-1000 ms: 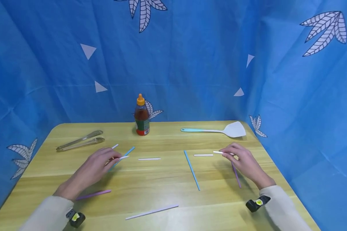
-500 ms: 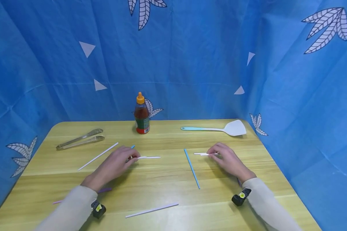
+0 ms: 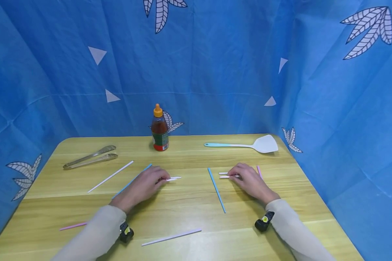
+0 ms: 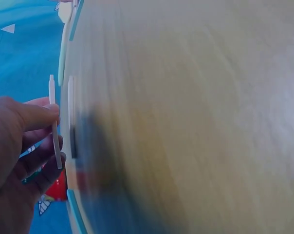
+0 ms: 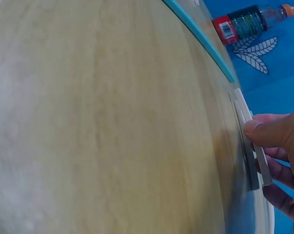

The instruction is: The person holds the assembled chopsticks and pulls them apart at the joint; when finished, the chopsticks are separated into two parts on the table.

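Left of the table's middle, my left hand (image 3: 147, 184) pinches a short white stick (image 4: 52, 90) between thumb and fingers. Another short white stick (image 4: 72, 107) lies on the table just beyond it, overlapped by the held one in the head view. On the right side, my right hand (image 3: 249, 183) pinches a short white stick (image 5: 263, 165) too. It runs nearly parallel to a second short white stick (image 3: 222, 173) on the wood, whose right part is hidden behind the fingers. A long blue stick (image 3: 216, 190) lies slanted between the two hands.
Around lie another blue stick (image 3: 134, 180), a long white stick (image 3: 110, 176), a pale lilac stick (image 3: 171, 237) and pink sticks (image 3: 73, 226) partly covered by the arms. Along the back are metal tongs (image 3: 90, 157), a sauce bottle (image 3: 160, 132) and a white spatula (image 3: 264, 144).
Both hands have moved inward, each carrying its short white stick from the outer side to beside the short stick lying on the table. The sticks lying on the table stay in place.
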{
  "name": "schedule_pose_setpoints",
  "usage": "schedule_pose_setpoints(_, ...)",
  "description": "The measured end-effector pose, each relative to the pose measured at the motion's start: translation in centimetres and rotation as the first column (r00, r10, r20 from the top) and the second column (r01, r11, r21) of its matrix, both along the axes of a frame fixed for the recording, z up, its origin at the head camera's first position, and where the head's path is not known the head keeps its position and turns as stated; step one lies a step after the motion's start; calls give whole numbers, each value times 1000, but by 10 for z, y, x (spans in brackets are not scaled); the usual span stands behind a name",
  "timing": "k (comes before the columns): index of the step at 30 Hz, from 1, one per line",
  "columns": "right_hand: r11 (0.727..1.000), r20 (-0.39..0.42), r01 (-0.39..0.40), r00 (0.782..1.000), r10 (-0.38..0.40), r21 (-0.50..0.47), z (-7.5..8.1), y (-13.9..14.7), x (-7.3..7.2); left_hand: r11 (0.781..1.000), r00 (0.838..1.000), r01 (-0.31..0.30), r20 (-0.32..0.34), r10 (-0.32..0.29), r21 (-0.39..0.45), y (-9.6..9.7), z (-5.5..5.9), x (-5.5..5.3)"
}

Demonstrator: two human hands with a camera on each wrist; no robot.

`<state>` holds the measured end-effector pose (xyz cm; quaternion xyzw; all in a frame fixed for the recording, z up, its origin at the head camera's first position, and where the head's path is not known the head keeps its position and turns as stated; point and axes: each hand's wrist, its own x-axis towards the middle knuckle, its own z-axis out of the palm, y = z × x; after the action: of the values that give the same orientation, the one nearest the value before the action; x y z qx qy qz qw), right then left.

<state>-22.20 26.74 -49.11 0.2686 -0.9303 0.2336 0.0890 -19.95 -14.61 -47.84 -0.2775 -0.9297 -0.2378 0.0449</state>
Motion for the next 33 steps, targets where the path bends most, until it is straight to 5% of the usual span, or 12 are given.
schedule_pose_setpoints(17,1000,7,-5,1000,5,13,-5,-5,1,999,997,-15,77,17,-33,11,-11,-2)
schedule_pose_setpoints(33,1000,32,7,999,-7,30,-5,-6,1,999,996,-24,84,28,-43,16,-10,0)
